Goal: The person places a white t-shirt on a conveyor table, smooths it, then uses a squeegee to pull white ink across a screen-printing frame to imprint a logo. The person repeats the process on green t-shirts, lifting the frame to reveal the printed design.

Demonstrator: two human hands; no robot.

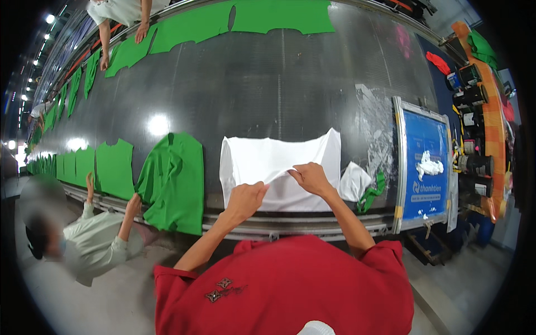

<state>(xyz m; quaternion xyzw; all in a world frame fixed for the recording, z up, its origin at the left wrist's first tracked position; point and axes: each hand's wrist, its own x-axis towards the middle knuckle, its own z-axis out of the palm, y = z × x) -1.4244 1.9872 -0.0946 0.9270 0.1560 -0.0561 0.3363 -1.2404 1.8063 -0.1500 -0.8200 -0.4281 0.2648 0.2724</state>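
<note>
A white cloth [273,152] is spread at the centre of the view, along the near side of the dark table [240,95]. A raised fold of it is pinched by both hands. The left hand [244,200] is nearly closed, fingers curled, its forearm slanted from seven o'clock. The right hand [312,177] is held slightly farther up, thumb and forefinger closed on the fold, its forearm angled from five o'clock. A green garment [177,181] is draped at nine o'clock, a blue framed screen [421,131] placed at three.
</note>
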